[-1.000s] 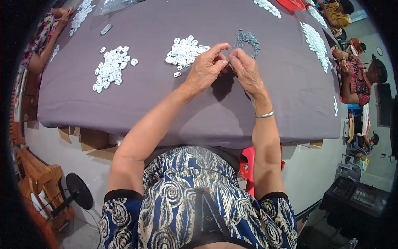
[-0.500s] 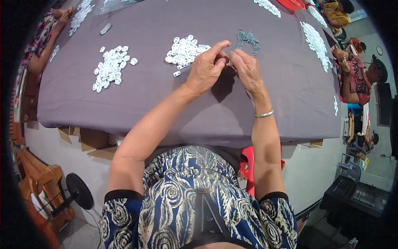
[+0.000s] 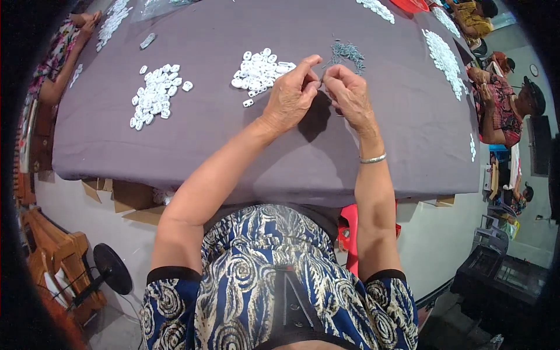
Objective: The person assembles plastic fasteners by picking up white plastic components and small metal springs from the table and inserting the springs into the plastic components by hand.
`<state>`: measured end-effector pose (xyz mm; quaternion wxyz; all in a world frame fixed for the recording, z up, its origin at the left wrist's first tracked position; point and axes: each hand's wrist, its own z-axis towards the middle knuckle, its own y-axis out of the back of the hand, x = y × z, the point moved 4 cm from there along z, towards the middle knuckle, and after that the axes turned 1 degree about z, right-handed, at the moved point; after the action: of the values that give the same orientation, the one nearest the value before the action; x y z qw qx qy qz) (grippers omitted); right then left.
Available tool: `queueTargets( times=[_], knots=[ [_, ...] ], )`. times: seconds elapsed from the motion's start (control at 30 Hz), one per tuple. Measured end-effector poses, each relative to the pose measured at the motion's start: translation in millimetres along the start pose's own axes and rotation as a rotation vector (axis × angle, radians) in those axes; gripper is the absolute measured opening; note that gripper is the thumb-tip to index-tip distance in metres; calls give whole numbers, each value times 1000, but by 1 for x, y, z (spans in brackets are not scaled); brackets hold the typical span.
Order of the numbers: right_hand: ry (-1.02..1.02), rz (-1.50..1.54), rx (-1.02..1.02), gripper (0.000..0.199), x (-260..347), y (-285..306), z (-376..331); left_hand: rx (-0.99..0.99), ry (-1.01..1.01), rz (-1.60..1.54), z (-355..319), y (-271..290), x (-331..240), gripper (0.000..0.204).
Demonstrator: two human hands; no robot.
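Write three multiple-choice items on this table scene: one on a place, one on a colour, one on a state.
1. Where does the grey pile of small metal parts lie?
A. just beyond the right hand
B. at the table's near edge
C. on the floor

2. What colour is the cloth on the table?
A. green
B. purple-grey
C. yellow

3. How are the left hand and right hand placed?
A. flat and far apart
B. fingertips pinched together between them
C. under the table

Answers: 1 A, the pile sits just past the right hand's fingers. 2 B, the cloth shows purple-grey throughout. 3 B, the fingertips of both hands meet above the cloth.
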<state>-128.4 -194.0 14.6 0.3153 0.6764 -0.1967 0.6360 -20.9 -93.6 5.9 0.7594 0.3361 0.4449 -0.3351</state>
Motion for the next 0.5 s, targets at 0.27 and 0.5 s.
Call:
queueTargets(
  times=[0.27, 0.5],
  knots=[
    [12, 64, -2, 4, 2, -4, -2, -24, -6, -16, 0, 0, -3, 42],
    [-6, 68, -29, 3, 4, -7, -4, -61, -81, 88, -2, -1, -5, 44]
  ],
)
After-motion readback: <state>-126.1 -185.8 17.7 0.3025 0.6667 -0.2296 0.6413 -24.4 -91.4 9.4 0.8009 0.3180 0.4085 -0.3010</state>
